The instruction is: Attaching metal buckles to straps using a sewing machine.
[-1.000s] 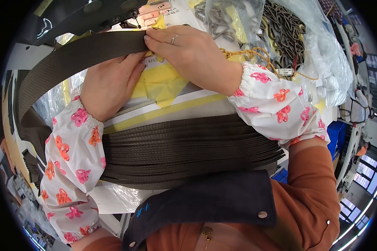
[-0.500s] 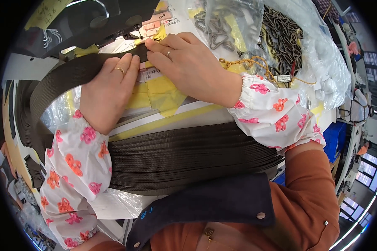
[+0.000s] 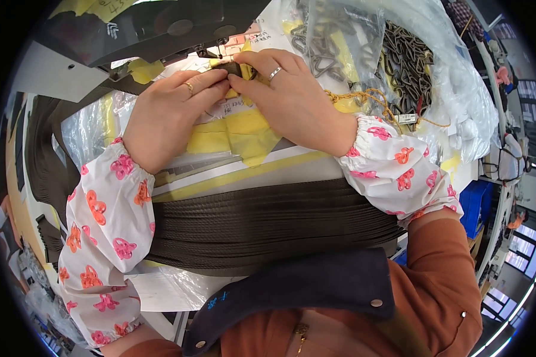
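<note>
Pinching the dark webbing strap under the sewing machine head, left hand and right hand both grasp it; fingertips sit close to the needle area, puncture risk.

Wearing white oversleeves patterned in pink and orange, rust-orange sleeves beneath, a dark navy apron bib with snaps, a ring on each hand: left hand, right hand.
</note>
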### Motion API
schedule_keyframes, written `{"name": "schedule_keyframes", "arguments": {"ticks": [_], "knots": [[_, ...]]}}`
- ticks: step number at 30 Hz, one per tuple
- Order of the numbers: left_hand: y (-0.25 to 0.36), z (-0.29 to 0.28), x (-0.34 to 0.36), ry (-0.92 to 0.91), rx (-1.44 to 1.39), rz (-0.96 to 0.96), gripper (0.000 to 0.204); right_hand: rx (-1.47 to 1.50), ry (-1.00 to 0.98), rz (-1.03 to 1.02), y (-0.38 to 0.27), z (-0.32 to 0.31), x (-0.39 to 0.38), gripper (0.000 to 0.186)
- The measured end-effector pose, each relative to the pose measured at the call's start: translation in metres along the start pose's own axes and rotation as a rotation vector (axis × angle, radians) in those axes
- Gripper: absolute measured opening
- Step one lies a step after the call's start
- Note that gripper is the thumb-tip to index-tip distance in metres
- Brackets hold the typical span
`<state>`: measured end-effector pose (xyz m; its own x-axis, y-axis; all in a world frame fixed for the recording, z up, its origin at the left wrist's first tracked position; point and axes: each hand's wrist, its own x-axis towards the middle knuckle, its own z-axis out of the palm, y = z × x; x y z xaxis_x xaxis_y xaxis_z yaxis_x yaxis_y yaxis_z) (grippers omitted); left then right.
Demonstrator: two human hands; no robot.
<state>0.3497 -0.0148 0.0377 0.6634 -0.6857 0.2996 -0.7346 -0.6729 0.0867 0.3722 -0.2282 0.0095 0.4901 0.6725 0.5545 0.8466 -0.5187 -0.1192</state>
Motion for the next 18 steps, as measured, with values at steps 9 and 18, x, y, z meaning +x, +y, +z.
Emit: {"name": "schedule_keyframes", "arguments": {"ticks": [9, 18], "knots": [[-0.010, -0.005, 0.005, 0.036, 0.112, 0.087, 0.041, -0.155, -0.099, -0.114, 0.001, -0.010, 0.006, 0.029], [0.000, 0.002, -0.001, 0.070, 0.069, -0.027, 0.039, -0.163, -0.017, -0.133, 0.010, -0.003, 0.014, 0.024]]}}
